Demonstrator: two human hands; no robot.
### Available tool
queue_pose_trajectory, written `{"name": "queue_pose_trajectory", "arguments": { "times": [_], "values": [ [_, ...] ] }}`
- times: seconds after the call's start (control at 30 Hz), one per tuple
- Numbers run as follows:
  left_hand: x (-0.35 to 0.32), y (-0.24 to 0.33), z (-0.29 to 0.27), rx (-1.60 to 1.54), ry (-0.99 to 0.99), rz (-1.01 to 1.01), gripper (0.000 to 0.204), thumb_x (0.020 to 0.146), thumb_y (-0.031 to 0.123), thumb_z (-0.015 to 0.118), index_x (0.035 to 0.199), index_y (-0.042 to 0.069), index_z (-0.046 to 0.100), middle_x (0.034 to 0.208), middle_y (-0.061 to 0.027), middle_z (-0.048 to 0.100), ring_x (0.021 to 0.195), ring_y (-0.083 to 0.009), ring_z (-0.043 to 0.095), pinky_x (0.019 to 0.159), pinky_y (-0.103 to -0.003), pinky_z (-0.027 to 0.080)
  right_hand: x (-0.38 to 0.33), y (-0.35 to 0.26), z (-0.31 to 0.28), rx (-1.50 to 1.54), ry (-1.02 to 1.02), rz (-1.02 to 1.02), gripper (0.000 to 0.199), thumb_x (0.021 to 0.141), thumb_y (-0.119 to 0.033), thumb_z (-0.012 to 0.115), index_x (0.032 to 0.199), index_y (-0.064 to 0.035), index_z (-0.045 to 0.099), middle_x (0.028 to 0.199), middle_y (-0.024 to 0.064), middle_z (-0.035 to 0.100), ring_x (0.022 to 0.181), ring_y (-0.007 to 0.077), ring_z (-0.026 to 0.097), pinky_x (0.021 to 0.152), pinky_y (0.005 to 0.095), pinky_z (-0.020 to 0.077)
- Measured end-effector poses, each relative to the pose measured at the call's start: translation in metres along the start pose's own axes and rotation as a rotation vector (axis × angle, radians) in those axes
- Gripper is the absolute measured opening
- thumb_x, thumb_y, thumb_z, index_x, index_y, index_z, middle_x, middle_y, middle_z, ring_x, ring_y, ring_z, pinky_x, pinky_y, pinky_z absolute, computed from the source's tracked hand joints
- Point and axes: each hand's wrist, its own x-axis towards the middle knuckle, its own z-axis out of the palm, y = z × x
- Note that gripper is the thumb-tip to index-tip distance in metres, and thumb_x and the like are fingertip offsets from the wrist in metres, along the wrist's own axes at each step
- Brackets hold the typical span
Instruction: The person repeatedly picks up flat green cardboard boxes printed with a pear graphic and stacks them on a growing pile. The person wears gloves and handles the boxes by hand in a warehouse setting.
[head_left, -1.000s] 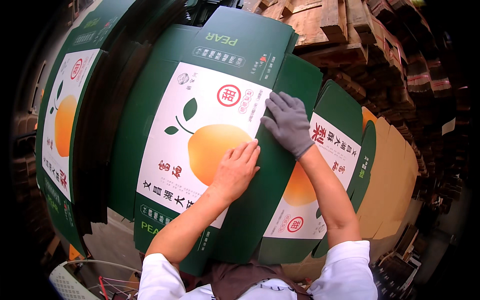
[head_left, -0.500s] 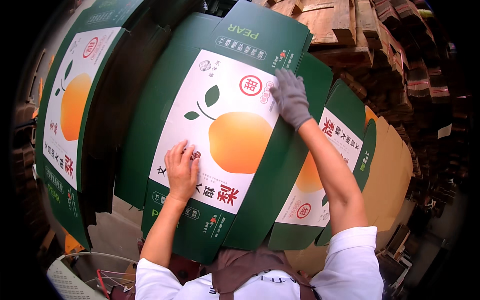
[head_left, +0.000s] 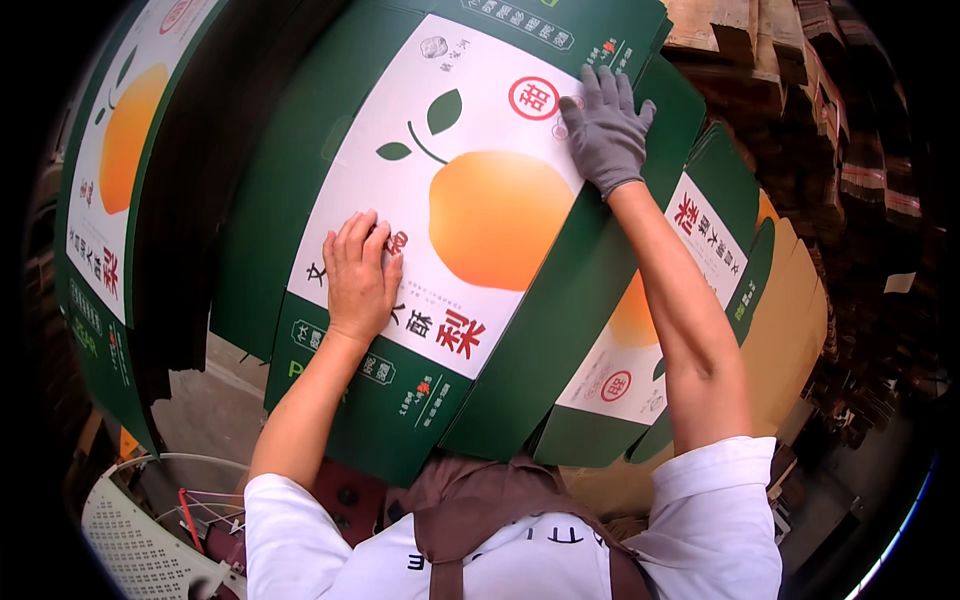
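A large flat carton sheet [head_left: 498, 215], dark green with a white panel and a printed yellow fruit, lies spread out in front of me. My bare left hand [head_left: 362, 275] rests flat on the lower left of the white panel, its fingers slightly apart. Farther up, my right hand [head_left: 607, 130] wears a grey glove and presses on the panel's right edge beside the red round print, fingers spread. Neither hand grips anything. Under my right forearm, another printed green-and-white carton panel [head_left: 690, 250] is partly hidden.
On the left stands a stack of similar printed cartons [head_left: 125, 150], with dark layered edges toward me. Brown cardboard [head_left: 785, 300] sticks out at the right. Piled brown stacks [head_left: 800, 130] fill the far right. A perforated pale chair-like piece [head_left: 140, 540] is at lower left.
The carton and surroundings sit higher in the picture now. My right hand's fingers have spread wider at the panel edge. My left hand stays on nearly the same spot of the print.
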Motion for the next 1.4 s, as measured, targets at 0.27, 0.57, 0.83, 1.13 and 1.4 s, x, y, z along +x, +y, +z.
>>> {"name": "queue_pose_trajectory", "arguments": {
  "times": [0.27,0.57,0.83,1.13,1.4],
  "values": [
    [-0.003,-0.007,0.013,0.014,0.112,0.033,0.038,0.096,0.027,0.06,0.129,0.008,0.054,0.14,-0.0116,0.049,0.136,-0.0292,0.04,0.116,-0.052,0.024,-0.105,-0.095,-0.036,0.049,-0.031,-0.147,0.07,0.097,-0.063,0.041,0.152,-0.019,0.039,0.159,0.0111,0.034,0.149,0.0299,0.027,0.117,0.0654,0.0099],
    [-0.003,-0.009,0.015,0.026,0.128,0.017,0.038,0.096,0.03,0.059,0.128,0.009,0.056,0.139,-0.0094,0.05,0.136,-0.0273,0.041,0.115,-0.051,0.025,-0.215,-0.175,-0.086,0.234,-0.181,-0.188,0.074,0.089,-0.061,0.055,0.147,-0.0161,0.046,0.155,0.0136,0.039,0.147,0.0318,0.031,0.116,0.0675,0.0103],
    [-0.012,-0.006,0.01,-0.013,0.17,0.034,0.037,0.095,0.032,0.06,0.124,0.01,0.056,0.138,-0.0094,0.049,0.137,-0.0266,0.04,0.115,-0.053,0.025,-0.236,-0.188,-0.092,0.18,-0.126,-0.206,0.071,0.09,-0.058,0.059,0.144,-0.0142,0.047,0.152,0.0142,0.042,0.143,0.0333,0.036,0.115,0.0659,0.0145],
    [-0.163,0.022,-0.112,-0.729,-0.375,0.044,0.014,0.09,0.017,0.069,0.089,0.004,0.066,0.112,-0.012,0.071,0.118,-0.0308,0.061,0.099,-0.039,0.044,-0.339,-0.181,-0.139,0.62,-0.102,-0.18,0.065,0.094,-0.045,0.058,0.147,-0.0095,0.043,0.15,0.0197,0.045,0.14,0.0394,0.04,0.118,0.0519,0.0248],
    [-0.35,0.097,-0.166,-0.31,-0.764,0.611,0.013,0.091,0.022,0.067,0.1,0.015,0.073,0.147,-0.0081,0.05,0.146,-0.0317,0.032,0.116,-0.06,0.024,-0.515,-0.123,-0.243,0.737,-0.306,0.151,0.041,0.094,-0.032,0.062,0.126,-0.006,0.062,0.124,0.0153,0.065,0.115,0.0347,0.059,0.104,0.0432,0.0428]
  ]
}}
